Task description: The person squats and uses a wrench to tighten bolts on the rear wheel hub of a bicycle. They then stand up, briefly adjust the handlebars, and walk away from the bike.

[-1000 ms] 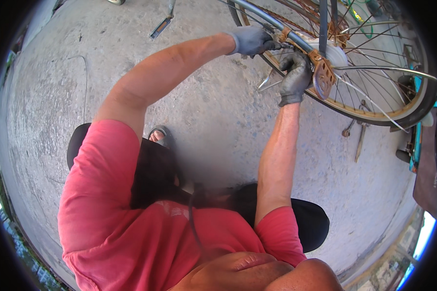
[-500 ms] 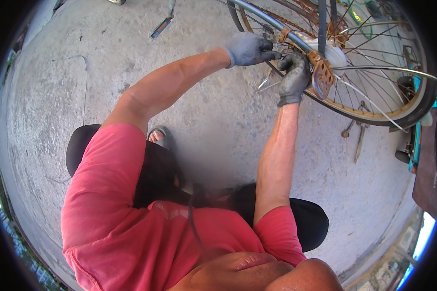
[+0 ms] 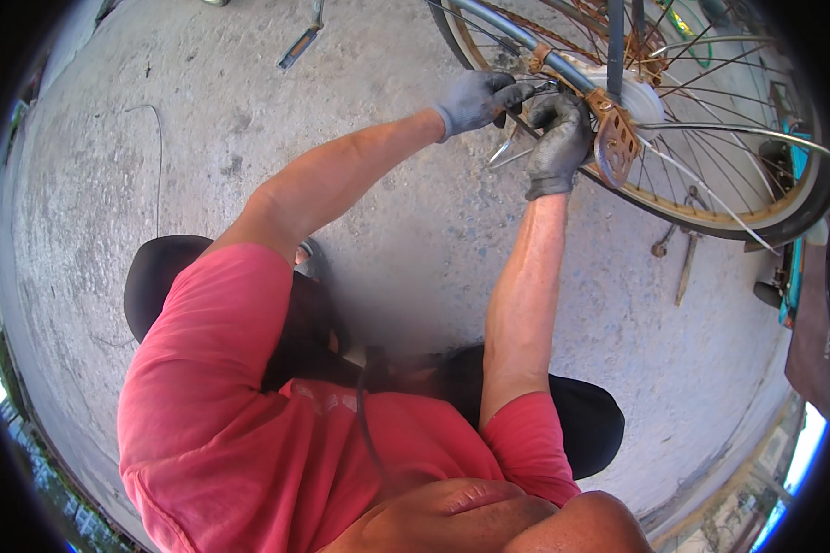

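1. head view, left hand: the grey-gloved left hand (image 3: 482, 101) is just beside the bicycle frame, fingers curled inward, thumb and fingers pinched together around a thin dark rod (image 3: 523, 126) that slants down toward the other glove; what the rod belongs to cannot be told
2. head view, right hand: the grey-gloved right hand (image 3: 561, 143) is up against the rear end of the frame, fingers bent and partly hidden; whether it grips anything cannot be told
3. head view, bicycle: at the upper right, with its blue-grey frame tube (image 3: 569, 72) running diagonally above both gloves, a rusty perforated bracket (image 3: 616, 140) just right of the right glove, a white plastic disc (image 3: 638, 103) behind the tube, and a black-tyred spoked wheel (image 3: 710, 226) spreading to the right
4. head view, surroundings: a pedal with an orange reflector (image 3: 297, 48) sits at the top, well apart from the hands; a bent wire (image 3: 160, 166) lies on the concrete floor (image 3: 415, 184) at left, and a long narrow metal tool (image 3: 685, 269) lies below the wheel
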`<state>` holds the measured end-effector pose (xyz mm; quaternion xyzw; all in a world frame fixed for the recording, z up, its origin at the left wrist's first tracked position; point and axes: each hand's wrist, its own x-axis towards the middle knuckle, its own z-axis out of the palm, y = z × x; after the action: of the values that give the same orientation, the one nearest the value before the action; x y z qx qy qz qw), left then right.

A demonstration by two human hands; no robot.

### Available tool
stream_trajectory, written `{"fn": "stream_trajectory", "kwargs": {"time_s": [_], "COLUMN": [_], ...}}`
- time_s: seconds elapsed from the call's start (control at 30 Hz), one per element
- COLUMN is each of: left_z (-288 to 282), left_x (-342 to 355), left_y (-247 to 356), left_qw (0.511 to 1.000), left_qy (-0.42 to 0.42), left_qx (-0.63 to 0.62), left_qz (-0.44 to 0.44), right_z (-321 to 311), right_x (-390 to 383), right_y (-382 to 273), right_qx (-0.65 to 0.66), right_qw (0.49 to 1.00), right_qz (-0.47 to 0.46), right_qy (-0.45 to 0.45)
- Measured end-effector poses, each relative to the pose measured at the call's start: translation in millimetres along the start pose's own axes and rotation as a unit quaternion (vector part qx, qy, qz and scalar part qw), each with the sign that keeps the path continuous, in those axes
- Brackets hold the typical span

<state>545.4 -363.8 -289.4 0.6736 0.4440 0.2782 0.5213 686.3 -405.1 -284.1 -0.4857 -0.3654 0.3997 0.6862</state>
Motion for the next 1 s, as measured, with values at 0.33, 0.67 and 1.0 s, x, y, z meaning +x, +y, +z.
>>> {"fn": "stream_trajectory", "kwargs": {"time_s": [0.33, 0.67, 1.0], "left_z": [64.5, 23.1, -27.6], "left_x": [22.5, 21.5, 34.0], "left_y": [-56.4, -25.9, 2.9], "left_qw": [0.943, 0.996, 0.934], "left_qy": [0.172, -0.055, -0.116], "left_qx": [-0.091, 0.057, 0.331], "left_qz": [0.268, 0.041, 0.062], "right_z": [6.8, 4.3, 5.0], "right_x": [-5.9, -1.7, -2.1], "right_y": [-13.1, -3.3, -4.6], "right_qx": [0.014, 0.057, -0.013], "right_qw": [0.997, 0.997, 0.999], "right_qz": [0.081, 0.059, 0.032], "right_qy": [0.006, 0.014, 0.009]}}
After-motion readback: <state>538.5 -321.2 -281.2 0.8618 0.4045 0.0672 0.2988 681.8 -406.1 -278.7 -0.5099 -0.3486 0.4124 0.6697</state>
